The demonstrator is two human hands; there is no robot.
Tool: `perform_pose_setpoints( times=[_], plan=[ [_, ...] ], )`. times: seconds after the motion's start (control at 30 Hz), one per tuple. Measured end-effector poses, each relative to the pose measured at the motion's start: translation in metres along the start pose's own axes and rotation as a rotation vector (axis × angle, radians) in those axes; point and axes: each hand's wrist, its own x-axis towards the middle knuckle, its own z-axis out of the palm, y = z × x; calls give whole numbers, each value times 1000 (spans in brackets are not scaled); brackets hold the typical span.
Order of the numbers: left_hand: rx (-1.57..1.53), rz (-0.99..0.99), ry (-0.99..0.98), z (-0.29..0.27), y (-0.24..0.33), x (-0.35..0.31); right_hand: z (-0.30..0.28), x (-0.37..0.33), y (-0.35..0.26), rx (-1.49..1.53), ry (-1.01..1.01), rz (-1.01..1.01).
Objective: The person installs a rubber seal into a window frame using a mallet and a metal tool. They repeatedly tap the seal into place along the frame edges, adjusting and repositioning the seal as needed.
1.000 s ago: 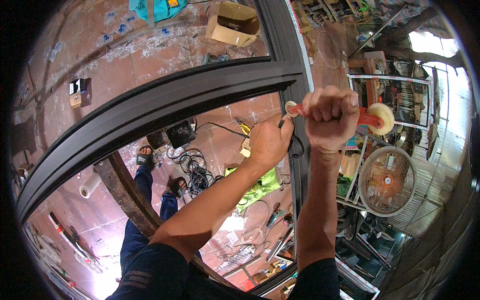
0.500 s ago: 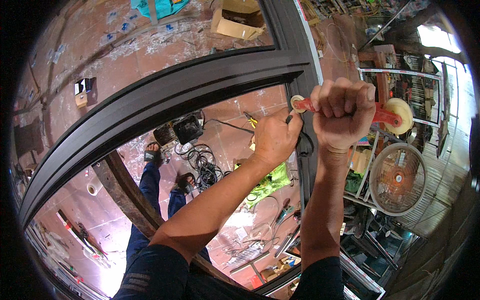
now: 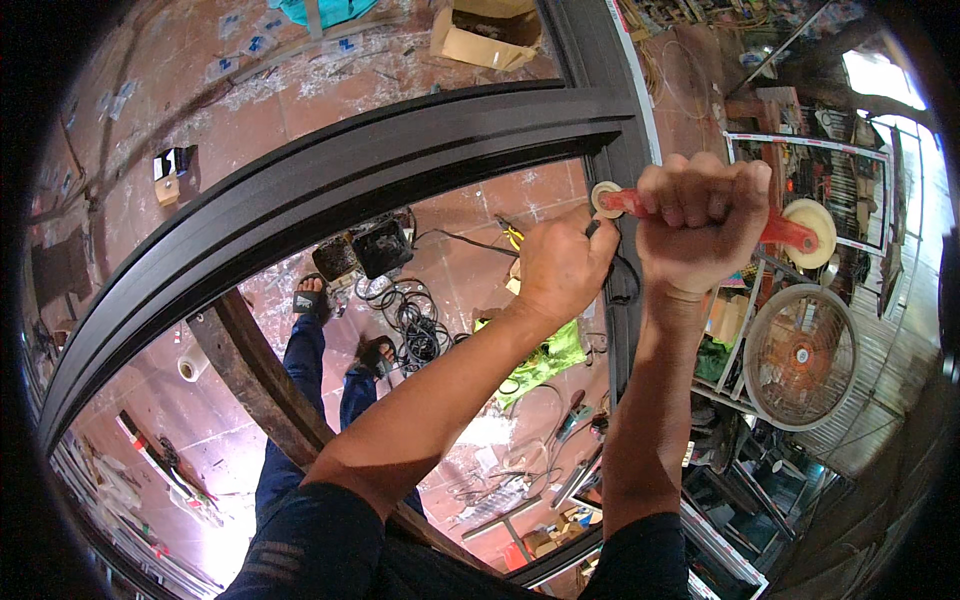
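My right hand [image 3: 703,225] is closed in a fist round the red handle of a spline roller [image 3: 795,233], which has a cream wheel at each end. Its smaller wheel [image 3: 606,200] is at the inner edge of a dark grey metal frame [image 3: 400,165], close to the frame's corner. Just beside that wheel, my left hand [image 3: 567,262] pinches a black rubber strip [image 3: 627,285]. A loop of the strip hangs over the frame's upright bar below the hand. The fingertips of my left hand are partly hidden.
Under the frame a wooden beam [image 3: 255,375] runs slantwise. Coiled black cable [image 3: 415,325] and a bright green bag [image 3: 560,350] lie on the tiled floor. A round fan [image 3: 800,355] stands at the right, and a cardboard box [image 3: 485,35] sits at the far side.
The view has shifted slightly, and both hands appear a little further right. More of the roller's small wheel shows now. Both hands keep their grip.
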Motion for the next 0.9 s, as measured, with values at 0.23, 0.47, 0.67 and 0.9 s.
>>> perform_pose_setpoints(
  times=[0.23, 0.47, 0.67, 0.9],
  plan=[
    [34, -10, 8, 0, 6, 0, 20, 12, 6, -200, 132, -32],
    [19, 51, 17, 1, 0, 4, 14, 9, 7, -196, 72, -55],
    [44, 4, -39, -5, 2, 5, 23, 22, 14, -165, 74, -58],
    [-21, -9, 10, -4, 5, 2, 21, 22, 9, -108, 53, -9]
  ],
)
